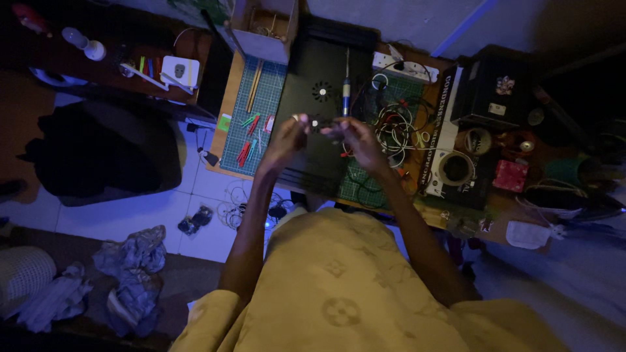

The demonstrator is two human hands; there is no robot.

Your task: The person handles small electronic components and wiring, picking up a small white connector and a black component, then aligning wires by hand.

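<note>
Both my hands are raised over a black laptop-like device (313,72) on a low wooden table (229,98). My left hand (285,138) pinches a small shiny part at its fingertips. My right hand (355,138) is closed on a small dark piece close beside it; what it is I cannot make out. A blue-handled tool (346,86) lies on the device just beyond my fingers. My yellow patterned garment (339,287) fills the lower frame.
A green cutting mat (255,111) carries several small red and green pieces. Coiled wires (398,124), a power strip (404,66), tape rolls (456,167) and a dark box (486,91) crowd the right. Crumpled cloths (134,267) and cables lie on the tiled floor.
</note>
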